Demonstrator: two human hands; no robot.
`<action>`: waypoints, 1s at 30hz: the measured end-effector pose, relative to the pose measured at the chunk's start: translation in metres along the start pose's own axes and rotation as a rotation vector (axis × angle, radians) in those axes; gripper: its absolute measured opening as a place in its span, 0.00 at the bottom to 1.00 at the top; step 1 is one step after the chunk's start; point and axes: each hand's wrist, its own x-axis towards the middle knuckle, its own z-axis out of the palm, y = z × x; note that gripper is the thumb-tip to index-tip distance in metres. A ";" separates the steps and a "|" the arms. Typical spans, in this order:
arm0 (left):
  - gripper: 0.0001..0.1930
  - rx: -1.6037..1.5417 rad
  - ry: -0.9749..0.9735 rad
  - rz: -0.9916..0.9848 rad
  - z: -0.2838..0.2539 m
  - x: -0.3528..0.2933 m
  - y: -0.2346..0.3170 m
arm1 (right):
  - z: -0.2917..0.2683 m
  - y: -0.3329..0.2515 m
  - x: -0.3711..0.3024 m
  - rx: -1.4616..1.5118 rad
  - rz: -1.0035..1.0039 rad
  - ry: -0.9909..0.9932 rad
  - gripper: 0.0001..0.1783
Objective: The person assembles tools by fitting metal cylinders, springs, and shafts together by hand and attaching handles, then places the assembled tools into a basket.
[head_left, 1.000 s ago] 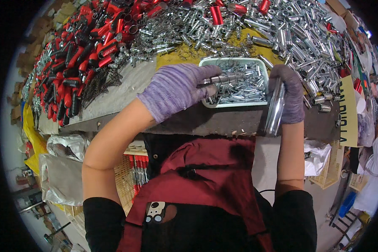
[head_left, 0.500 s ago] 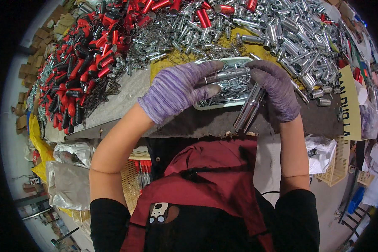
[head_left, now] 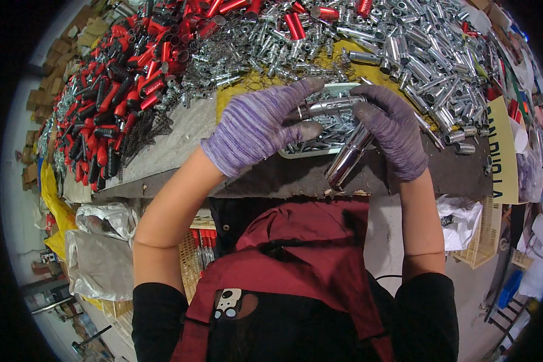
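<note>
My left hand (head_left: 253, 128), in a purple striped knit glove, is closed, with thumb and fingers on the near end of a shiny chrome metal tube (head_left: 326, 107). The tube lies roughly level, and its other end meets the fingertips of my right hand (head_left: 397, 133). In that gloved right hand, thicker chrome tubes (head_left: 346, 160) slant down toward me; their exact number is hard to tell. Below both hands sits a pale shallow tray (head_left: 304, 155) holding many small metal pins (head_left: 330, 128). Part of the tray is hidden by my hands.
Red and black handle parts (head_left: 105, 99) are heaped at the left. Small metal fittings (head_left: 265, 45) and springs lie at the back, and chrome tubes (head_left: 419, 57) pile up at the right. A yellow printed card (head_left: 504, 154) hangs at the right table edge.
The chrome tubes in my right hand have tilted, their lower ends shifting slightly left. My left fingers have lifted a little off the level tube. Both hands stay over the tray.
</note>
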 end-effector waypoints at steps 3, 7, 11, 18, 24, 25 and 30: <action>0.30 -0.007 0.061 0.024 0.004 -0.004 -0.009 | 0.006 -0.010 0.000 0.013 0.058 0.004 0.21; 0.29 0.044 0.014 0.037 0.001 -0.004 -0.005 | 0.007 -0.004 0.000 0.023 -0.007 0.007 0.22; 0.28 0.128 0.065 0.077 -0.003 -0.008 -0.010 | 0.004 -0.001 0.001 0.092 0.029 0.078 0.22; 0.29 0.071 0.055 0.037 -0.002 -0.011 -0.007 | 0.010 -0.002 -0.002 0.097 0.016 0.124 0.23; 0.31 0.013 0.092 0.080 0.001 -0.012 -0.009 | 0.010 -0.011 0.001 -0.038 0.010 0.116 0.20; 0.31 0.012 0.096 0.078 0.001 -0.013 -0.014 | 0.008 -0.010 0.002 0.081 0.035 0.159 0.20; 0.31 0.049 0.094 0.082 0.009 -0.006 -0.013 | 0.014 -0.004 0.005 -0.055 -0.043 0.114 0.21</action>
